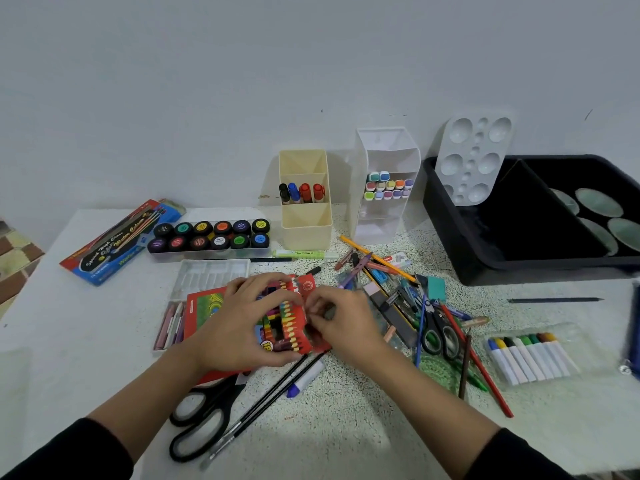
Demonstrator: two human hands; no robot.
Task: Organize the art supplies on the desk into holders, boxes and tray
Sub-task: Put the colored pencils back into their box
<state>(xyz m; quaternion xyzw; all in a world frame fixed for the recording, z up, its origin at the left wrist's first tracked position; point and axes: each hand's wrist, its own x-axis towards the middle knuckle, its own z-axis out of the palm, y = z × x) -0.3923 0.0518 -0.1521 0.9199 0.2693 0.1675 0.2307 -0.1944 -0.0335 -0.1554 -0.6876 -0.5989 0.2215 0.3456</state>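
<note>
Step in hand: I judge I am packing or closing the crayon box (287, 323), one small part of sorting the desk (69, 306)
Where the box is: mid-desk, right in front of me, lifted a little over a flat red box (204, 306) that lies beneath it
Left hand (242, 327): wraps the crayon box from the left, fingers curled over its top
Right hand (346, 323): fingertips drawn together, pinching the box's right edge
Long axis: runs roughly from me toward the wall, leaning slightly right at the far end
Which way it points: the flap (306, 285) stands up at the far end, so the mouth seems to face away from me; I cannot be sure
Next move calls for: a steady left grip while the right tucks the flap in squarely, without bending the card
Afterwards: loose crayons (356, 270) lie in the pile to the right, near the cream holder (304, 223) and black tray (450, 237)
</note>
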